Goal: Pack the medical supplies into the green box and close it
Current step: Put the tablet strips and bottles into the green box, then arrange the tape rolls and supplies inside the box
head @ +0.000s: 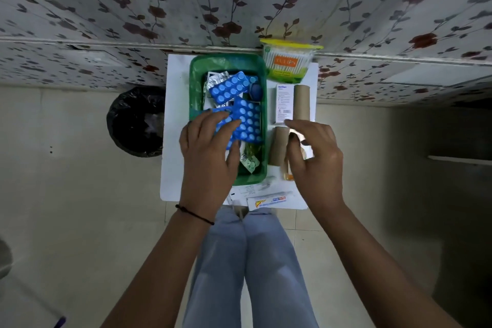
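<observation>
- Nearest, a flat white packet (269, 201) with red and yellow print lies at the near edge of the small white table (170, 141), partly over some papers too blurred to read.
- The right hand (315, 160) hovers half-curled, fingers bent, over a brown cardboard roll (278, 145) and something orange it mostly hides; whether it grips anything cannot be told.
- The left hand (207, 152) lies with spread fingers on a blue blister strip (226, 128) at the near end of the green box (195, 82); a real grasp cannot be made out.
- The box stands open on the table, holding more blue blister strips (229, 88), silver foil strips (217, 78) and green tablets (251, 164).
- Beyond the right hand, a white carton (285, 102) lies touching a second brown roll (302, 102).
- Farthest, a yellow-lidded tub of cotton buds (288, 61) stands by the wall.
</observation>
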